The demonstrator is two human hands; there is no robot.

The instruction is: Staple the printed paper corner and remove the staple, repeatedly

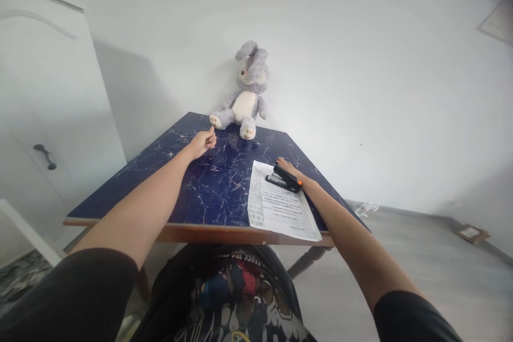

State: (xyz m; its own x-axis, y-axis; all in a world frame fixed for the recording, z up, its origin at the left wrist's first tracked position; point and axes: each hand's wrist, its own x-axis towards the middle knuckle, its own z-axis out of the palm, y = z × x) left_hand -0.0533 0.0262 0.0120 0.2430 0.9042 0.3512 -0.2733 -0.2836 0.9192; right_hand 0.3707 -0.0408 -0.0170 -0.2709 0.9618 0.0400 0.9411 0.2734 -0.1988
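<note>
Stapler [282, 179] in black and orange rests on the far part of a printed sheet [276, 203], in the right half of the tabletop [216, 192], whose near edge the paper overhangs. Its long axis runs slantwise, the orange-marked end toward the tabletop's right edge, the other toward the far-left corner. The right hand [295, 170] is much the nearer: the stapler lies just on its near, left side, partly covering it. That hand's fingers are extended rather than wrapped round anything; whether it touches the stapler, one cannot tell. The left hand [203, 143] is well apart, left of the sheet, fingers curled in with nothing visible inside, just beside a foot of the plush rabbit [245, 99] seated at the far edge.
</note>
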